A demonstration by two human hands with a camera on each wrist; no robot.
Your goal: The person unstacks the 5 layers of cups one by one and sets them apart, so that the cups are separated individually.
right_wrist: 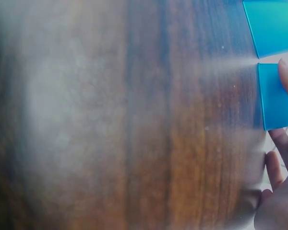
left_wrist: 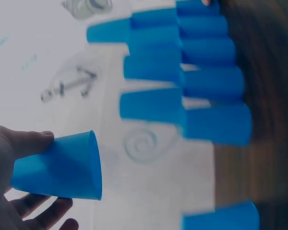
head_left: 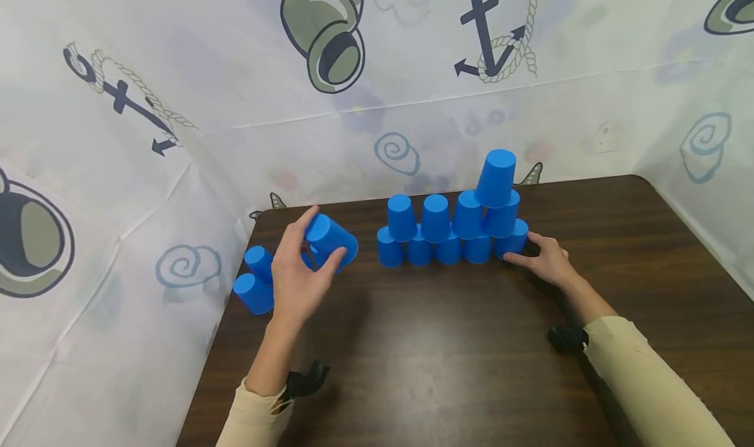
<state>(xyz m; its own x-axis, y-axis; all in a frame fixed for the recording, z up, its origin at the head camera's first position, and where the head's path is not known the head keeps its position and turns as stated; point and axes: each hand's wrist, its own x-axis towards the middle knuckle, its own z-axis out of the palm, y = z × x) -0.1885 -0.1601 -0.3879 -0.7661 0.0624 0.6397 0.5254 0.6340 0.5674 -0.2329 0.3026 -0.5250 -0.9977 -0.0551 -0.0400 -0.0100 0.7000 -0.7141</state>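
While the left hand grips a blue cup between thumb and fingers, that held cup is left of centre in the head view, off the table. Its long axis slants: narrow closed end to the upper left, wide rim to the lower right.

Key relation: the stack lies to the right of the held cup, a strip of table between. Nearest column: left-end upper cup, mouth down over the bottom row's left end. The left hand is nearer this end.

Stack count, head view: five at the bottom, four above, one top cup over the two rightmost of the four. It rises at the far right of the tier; nothing seen between the held cup and the tier's left part.

Right hand: thumb and fingers on opposite sides of the right-end bottom cup, narrow gap; pressure cannot be judged.

Other: loose cups at the table's left edge, some partly hidden by the left hand. Printed cloth behind.
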